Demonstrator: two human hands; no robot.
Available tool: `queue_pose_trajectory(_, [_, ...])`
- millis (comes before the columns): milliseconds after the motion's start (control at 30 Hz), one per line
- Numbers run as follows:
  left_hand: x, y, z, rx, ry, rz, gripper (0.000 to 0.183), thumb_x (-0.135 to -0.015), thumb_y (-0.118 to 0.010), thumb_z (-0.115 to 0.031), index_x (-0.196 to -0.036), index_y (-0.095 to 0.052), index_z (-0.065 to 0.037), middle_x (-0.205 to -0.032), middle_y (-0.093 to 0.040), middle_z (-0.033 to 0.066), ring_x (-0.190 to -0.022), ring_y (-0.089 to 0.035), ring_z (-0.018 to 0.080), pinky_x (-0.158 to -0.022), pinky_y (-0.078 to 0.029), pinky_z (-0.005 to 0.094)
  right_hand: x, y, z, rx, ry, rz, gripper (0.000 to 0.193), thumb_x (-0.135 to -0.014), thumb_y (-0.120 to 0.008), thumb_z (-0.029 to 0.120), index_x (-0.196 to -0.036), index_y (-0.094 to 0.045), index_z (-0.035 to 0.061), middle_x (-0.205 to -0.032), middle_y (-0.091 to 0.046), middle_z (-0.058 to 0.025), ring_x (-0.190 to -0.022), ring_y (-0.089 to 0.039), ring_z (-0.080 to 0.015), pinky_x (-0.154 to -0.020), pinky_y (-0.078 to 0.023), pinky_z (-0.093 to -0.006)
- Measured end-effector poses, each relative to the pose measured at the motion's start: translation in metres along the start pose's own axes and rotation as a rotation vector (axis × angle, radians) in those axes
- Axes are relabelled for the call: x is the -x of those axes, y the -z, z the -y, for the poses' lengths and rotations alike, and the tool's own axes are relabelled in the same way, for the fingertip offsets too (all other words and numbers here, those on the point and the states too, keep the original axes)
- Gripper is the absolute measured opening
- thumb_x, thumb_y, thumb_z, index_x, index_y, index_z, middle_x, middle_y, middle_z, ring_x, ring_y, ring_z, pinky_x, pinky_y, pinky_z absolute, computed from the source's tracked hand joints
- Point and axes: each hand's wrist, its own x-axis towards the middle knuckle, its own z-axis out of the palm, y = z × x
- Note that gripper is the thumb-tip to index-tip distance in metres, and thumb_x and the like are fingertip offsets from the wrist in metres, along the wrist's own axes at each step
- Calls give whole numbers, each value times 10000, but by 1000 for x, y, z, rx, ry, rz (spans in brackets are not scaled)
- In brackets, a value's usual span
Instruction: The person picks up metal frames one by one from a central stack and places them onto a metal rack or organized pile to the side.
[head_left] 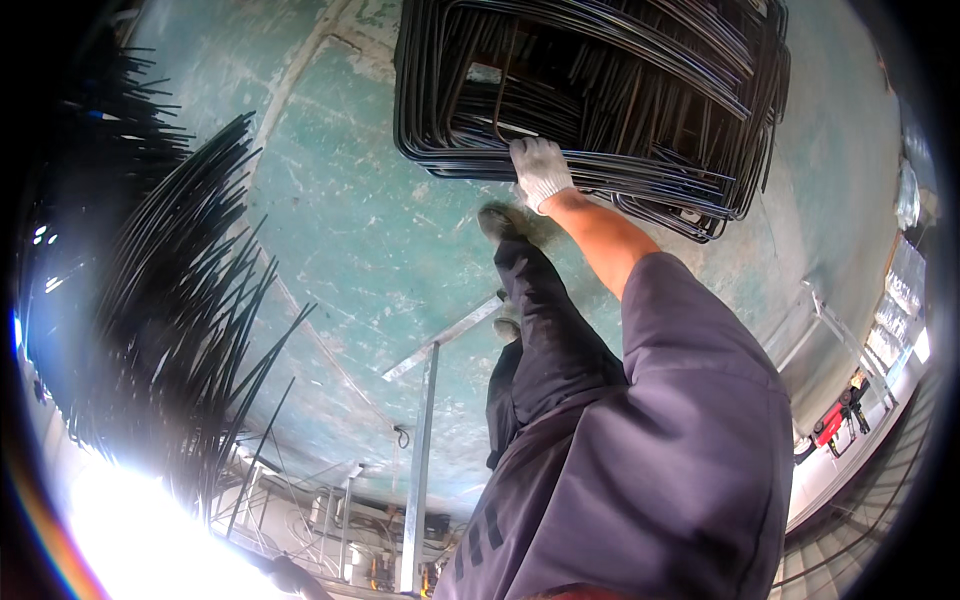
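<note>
My right hand [541, 172], in a white knitted work glove, reaches out to the near side of a large stack of bent dark metal rods [640, 172]. Its fingers are curled over the rods close to the stack's left corner, and the fingertips are partly hidden. The rods are shaped into rectangular frames with rounded corners and lie layered on one another. A thin brownish rod [503, 85] rises from beside the glove into the stack's inner opening. My left hand is out of sight.
A big bundle of long straight dark rods [185, 270] stands at the left, ends fanning out. A metal post with a crossbar [424, 440] is left of my legs. A metal frame [845, 335] and a red object [829, 424] are at the right. Worn green floor [340, 220] lies between.
</note>
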Motion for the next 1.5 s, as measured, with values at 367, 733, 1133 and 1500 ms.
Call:
queue_pose_trajectory(367, [-19, -13, -10, -41, -40, 11, 630, -1004, -628, -95, -1601, -472, 34, -1464, -673, 230, -1323, -679, 371, -1118, -534, 470, 12, -16, -20, 14, 45, -26, 584, -942, -708, 150, -1513, -609, 75, -1172, -758, -146, -1080, -744, -336, -946, -576, -471])
queue_pose_trajectory(733, [-35, -17, -18, -50, -65, 0, 596, -1013, -626, -121, -1575, -494, 30, -1428, -691, 228, -1287, -697, 375, -1092, -550, 479, 21, -29, -7, 13, -11, -244, 384, -888, -724, 151, -1256, -713, 40, -1145, -732, -117, -1093, -701, -308, -961, -568, -421])
queue_pose_trajectory(1133, [-41, -21, -14, -60, -85, -11, 562, -1024, -623, -149, -1547, -519, 26, -1388, -712, 226, -1247, -717, 379, -1063, -567, 489, 31, -9, 0, 44, 118, 104, 371, -953, -703, 169, -1294, -673, 27, -1161, -778, -144, -1101, -761, -325, -950, -616, -468])
queue_pose_trajectory(1500, [-28, -32, 12, -26, -81, -43, 532, -1033, -621, -175, -1521, -542, 22, -1352, -730, 225, -1211, -736, 383, -1037, -582, 499, 30, -50, 11, 186, 102, -65, 324, -966, -690, 178, -1264, -669, 54, -1105, -758, -113, -1031, -747, -292, -881, -597, -421])
